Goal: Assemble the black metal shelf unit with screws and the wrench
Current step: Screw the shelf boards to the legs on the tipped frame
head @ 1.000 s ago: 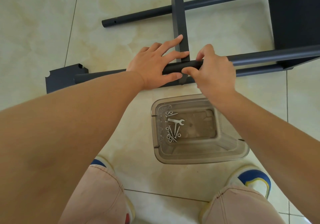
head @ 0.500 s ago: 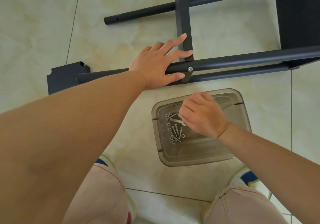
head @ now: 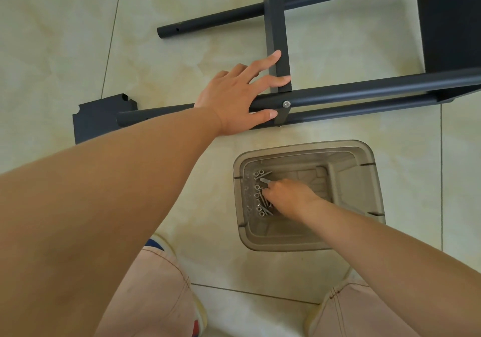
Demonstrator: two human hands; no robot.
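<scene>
Head view: the black shelf frame (head: 364, 94) lies on its side across the far part of the tiled floor (head: 65, 50), its tubes running left to right and a flat crossbar (head: 277, 32) meeting the near upper tube at a joint where a silver screw (head: 286, 104) sits. The left hand (head: 239, 94) rests flat on that tube just left of the screw, fingers straight and spread, fingertips touching the crossbar. A loose black panel (head: 96, 118) lies at the tube's left end. Nearer the person, a clear plastic bin (head: 364, 180) stands on the floor; loose screws (head: 260, 201) and the wrench (head: 265, 180) lie along its left wall. The right hand (head: 289, 196) reaches into the bin, fingers curled at the wrench; whether they pinch it I cannot tell. Knees and shoes show at the bottom edge.
</scene>
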